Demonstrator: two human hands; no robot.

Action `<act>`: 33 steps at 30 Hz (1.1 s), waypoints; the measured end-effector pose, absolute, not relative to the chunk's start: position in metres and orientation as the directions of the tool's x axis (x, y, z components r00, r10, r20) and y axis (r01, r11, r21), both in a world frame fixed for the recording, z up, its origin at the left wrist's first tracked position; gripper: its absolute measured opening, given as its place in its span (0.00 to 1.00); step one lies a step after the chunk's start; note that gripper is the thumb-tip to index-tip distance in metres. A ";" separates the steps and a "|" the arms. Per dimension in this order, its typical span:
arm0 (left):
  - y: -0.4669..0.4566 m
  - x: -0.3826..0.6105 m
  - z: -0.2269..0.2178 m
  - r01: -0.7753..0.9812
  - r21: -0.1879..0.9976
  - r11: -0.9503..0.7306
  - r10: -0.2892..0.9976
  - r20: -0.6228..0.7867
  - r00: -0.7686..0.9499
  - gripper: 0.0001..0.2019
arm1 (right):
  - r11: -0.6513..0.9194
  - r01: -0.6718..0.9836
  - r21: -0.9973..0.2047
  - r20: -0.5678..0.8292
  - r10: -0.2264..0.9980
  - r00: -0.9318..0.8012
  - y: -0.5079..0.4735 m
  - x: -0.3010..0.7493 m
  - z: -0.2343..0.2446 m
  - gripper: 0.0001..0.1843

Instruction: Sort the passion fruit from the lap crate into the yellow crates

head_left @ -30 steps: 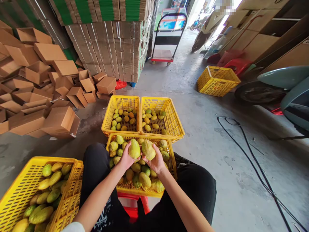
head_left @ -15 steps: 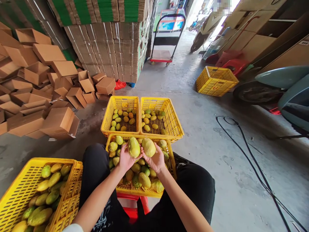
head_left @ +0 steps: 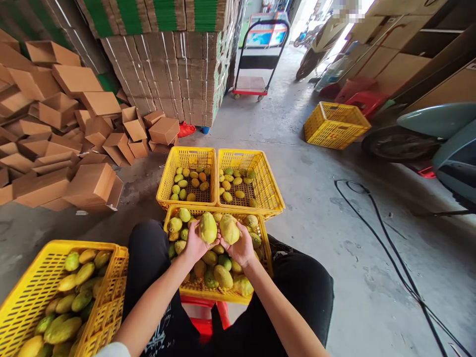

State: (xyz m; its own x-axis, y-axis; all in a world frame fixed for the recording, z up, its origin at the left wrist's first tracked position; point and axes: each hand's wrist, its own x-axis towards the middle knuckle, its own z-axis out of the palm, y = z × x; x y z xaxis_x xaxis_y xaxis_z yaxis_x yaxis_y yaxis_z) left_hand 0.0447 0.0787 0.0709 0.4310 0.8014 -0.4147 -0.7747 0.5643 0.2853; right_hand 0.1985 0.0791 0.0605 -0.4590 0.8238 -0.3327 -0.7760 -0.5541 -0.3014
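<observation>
My left hand (head_left: 193, 246) grips a yellow-green mango (head_left: 208, 227), held up over the yellow crate (head_left: 219, 295) between my knees. My right hand (head_left: 242, 249) grips a second yellow mango (head_left: 229, 229) right beside the first; the two fruits nearly touch. Below the hands the crate holds several more green and yellow mangoes (head_left: 223, 275). Two more yellow crates stand just beyond it: the left one (head_left: 167, 178) and the right one (head_left: 269, 183), each with a thin layer of small mangoes.
Another yellow crate (head_left: 107, 297) full of long mangoes sits at my left. Folded cardboard boxes (head_left: 55, 129) pile up at the left, with stacked flat cartons (head_left: 178, 64) behind. An upturned yellow crate (head_left: 334, 124), a scooter (head_left: 427, 134), a floor cable (head_left: 390, 248) and a trolley (head_left: 256, 74) are to the right and back.
Both hands turned the two mangoes slightly, lifting them a little and lowering them again; they stay over the near crate.
</observation>
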 end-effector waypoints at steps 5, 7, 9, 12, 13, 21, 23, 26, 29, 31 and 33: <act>0.078 0.043 0.072 -0.848 0.254 0.465 0.860 -0.358 0.364 0.19 | -0.493 -0.814 -0.308 -0.255 0.867 -0.429 0.080 0.199 0.069 0.22; 0.078 0.043 0.073 -0.873 0.245 0.422 0.883 -0.328 0.335 0.19 | -0.466 -0.830 -0.306 -0.227 0.883 -0.412 0.082 0.198 0.071 0.21; 0.079 0.043 0.073 -0.883 0.241 0.404 0.891 -0.322 0.319 0.19 | -0.449 -0.836 -0.314 -0.235 0.890 -0.390 0.083 0.198 0.073 0.19; 0.080 0.043 0.075 -0.871 0.253 0.421 0.880 -0.346 0.325 0.17 | -0.431 -0.836 -0.341 -0.285 0.894 -0.345 0.082 0.196 0.071 0.17; 0.080 0.043 0.075 -0.858 0.260 0.442 0.870 -0.358 0.340 0.16 | -0.434 -0.829 -0.351 -0.300 0.891 -0.340 0.082 0.195 0.069 0.16; 0.079 0.043 0.074 -0.794 0.307 0.524 0.826 -0.409 0.387 0.18 | -0.496 -0.770 -0.401 -0.317 0.864 -0.392 0.077 0.192 0.062 0.18; 0.079 0.043 0.075 -0.804 0.301 0.513 0.834 -0.398 0.383 0.18 | -0.500 -0.766 -0.404 -0.325 0.861 -0.391 0.078 0.193 0.064 0.18; 0.079 0.041 0.073 -0.836 0.276 0.473 0.856 -0.367 0.363 0.19 | -0.494 -0.769 -0.406 -0.302 0.867 -0.397 0.078 0.194 0.070 0.21; 0.079 0.039 0.071 -0.861 0.250 0.444 0.866 -0.368 0.339 0.16 | -0.472 -0.786 -0.399 -0.243 0.881 -0.406 0.078 0.195 0.075 0.20; 0.080 0.037 0.070 -0.866 0.237 0.441 0.866 -0.367 0.341 0.16 | -0.468 -0.792 -0.393 -0.223 0.884 -0.411 0.079 0.195 0.076 0.17; 0.080 0.037 0.071 -0.864 0.236 0.446 0.867 -0.353 0.351 0.16 | -0.471 -0.793 -0.386 -0.228 0.882 -0.413 0.079 0.194 0.076 0.16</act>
State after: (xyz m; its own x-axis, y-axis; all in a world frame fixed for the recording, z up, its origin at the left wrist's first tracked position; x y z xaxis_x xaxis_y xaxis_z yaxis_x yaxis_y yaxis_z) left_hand 0.0373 0.0800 0.0710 0.3512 0.8674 -0.3525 -0.8637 0.4455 0.2357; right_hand 0.1941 0.0793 0.0756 -0.4126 0.8819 -0.2281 -0.7933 -0.4709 -0.3858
